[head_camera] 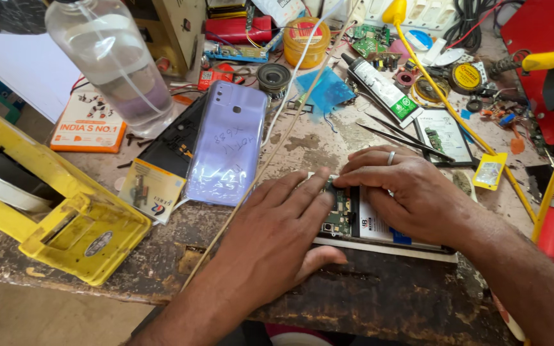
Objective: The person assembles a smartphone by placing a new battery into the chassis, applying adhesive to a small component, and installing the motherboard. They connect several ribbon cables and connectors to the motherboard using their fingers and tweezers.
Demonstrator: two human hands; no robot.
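Both hands work on the opened phone (379,227) lying at the near edge of the workbench (367,301) (lilac back cover (227,146) set aside, far left): left hand (277,237) spread flat, steadying; right hand (405,186) with fingertips pressed on the circuit board, which probably calls for careful seating pressure next.

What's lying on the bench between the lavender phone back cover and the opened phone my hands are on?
In the head view, a thin wooden stick crosses diagonally between the lavender back cover and the opened phone; otherwise only bare, stained benchtop.
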